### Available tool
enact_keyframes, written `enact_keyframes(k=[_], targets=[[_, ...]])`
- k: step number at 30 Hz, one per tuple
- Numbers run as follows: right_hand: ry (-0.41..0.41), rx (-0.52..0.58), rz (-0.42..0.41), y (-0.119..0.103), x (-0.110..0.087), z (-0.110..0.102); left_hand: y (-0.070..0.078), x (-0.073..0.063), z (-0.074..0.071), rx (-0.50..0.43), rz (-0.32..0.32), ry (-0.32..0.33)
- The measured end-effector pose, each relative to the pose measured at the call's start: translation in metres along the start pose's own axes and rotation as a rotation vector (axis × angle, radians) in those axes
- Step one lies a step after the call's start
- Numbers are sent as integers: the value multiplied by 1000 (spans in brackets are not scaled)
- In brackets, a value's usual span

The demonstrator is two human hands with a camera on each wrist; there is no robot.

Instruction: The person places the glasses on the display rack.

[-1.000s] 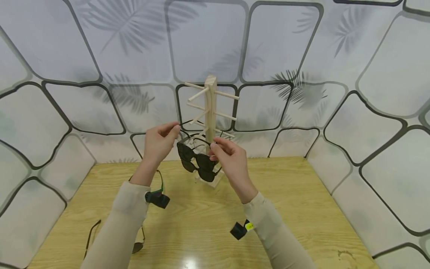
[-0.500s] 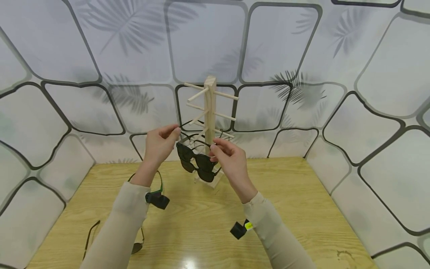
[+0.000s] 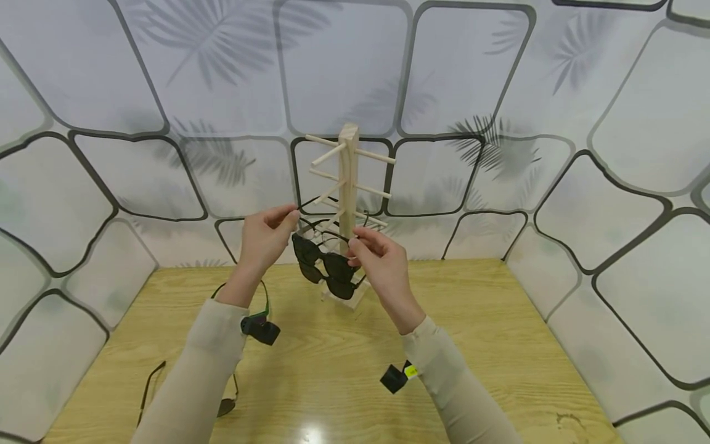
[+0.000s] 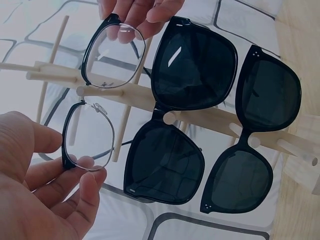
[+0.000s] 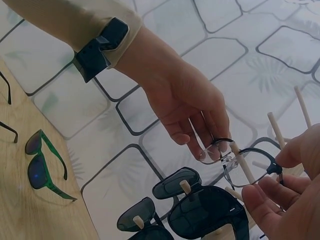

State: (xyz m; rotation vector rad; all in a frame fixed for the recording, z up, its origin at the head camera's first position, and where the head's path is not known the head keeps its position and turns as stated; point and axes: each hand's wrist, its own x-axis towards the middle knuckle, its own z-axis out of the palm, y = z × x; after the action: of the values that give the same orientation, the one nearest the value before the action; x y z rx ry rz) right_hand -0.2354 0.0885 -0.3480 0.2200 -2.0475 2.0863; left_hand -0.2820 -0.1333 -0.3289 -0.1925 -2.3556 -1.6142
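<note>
My left hand (image 3: pixel 267 237) and right hand (image 3: pixel 379 259) each pinch one side of a pair of clear eyeglasses (image 4: pixel 90 57) with dark upper rims. The eyeglasses are at a peg of the wooden display stand (image 3: pixel 347 166); in the left wrist view the peg end shows by the bridge. Whether their bridge bears on it, I cannot tell. Directly below hang black sunglasses (image 4: pixel 195 65) with large dark lenses. Lower still on the stand is a second pair of dark sunglasses (image 4: pixel 267 95). In the head view, the fingers partly hide the eyeglasses.
Green-framed sunglasses (image 5: pixel 38 171) lie on the wooden table (image 3: pixel 310 364), left of the stand. Nearer me, another pair of glasses (image 3: pixel 226 407) is partly covered by my left sleeve. Bare pegs project from the stand's upper part. A patterned wall (image 3: pixel 344 68) rises behind it.
</note>
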Motion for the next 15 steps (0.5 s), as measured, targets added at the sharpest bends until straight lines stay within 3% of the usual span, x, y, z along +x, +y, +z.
enact_keyframes(k=[15], targets=[[11,-6,9,1,0,0,-2,-1,1,1,7,2]])
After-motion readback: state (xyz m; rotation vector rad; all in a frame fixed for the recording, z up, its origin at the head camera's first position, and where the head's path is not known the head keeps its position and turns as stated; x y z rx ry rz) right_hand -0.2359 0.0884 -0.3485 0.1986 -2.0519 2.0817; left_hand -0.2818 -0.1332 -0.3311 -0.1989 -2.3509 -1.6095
